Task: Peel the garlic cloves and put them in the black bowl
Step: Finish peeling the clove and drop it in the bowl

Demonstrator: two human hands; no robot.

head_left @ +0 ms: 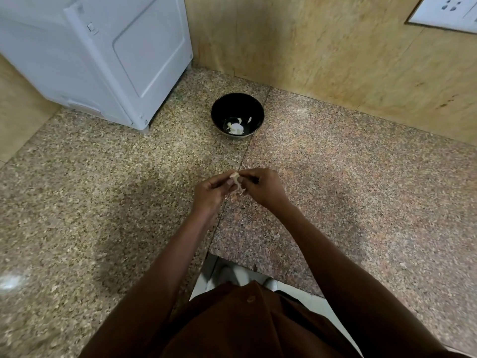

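A small pale garlic clove [236, 180] with loose papery skin is held above the granite counter. My left hand [210, 193] pinches it from the left and my right hand [263, 187] pinches it from the right, fingertips meeting on it. The black bowl [219, 109] stands farther back on the counter, beyond both hands, with a few white garlic pieces [236, 127] lying in its bottom.
A white appliance [103, 55] stands at the back left on the speckled counter [103, 189]. A yellowish wall [335, 55] runs behind and to the right, with a white socket plate [449, 11]. The counter's front edge has a notch near my body.
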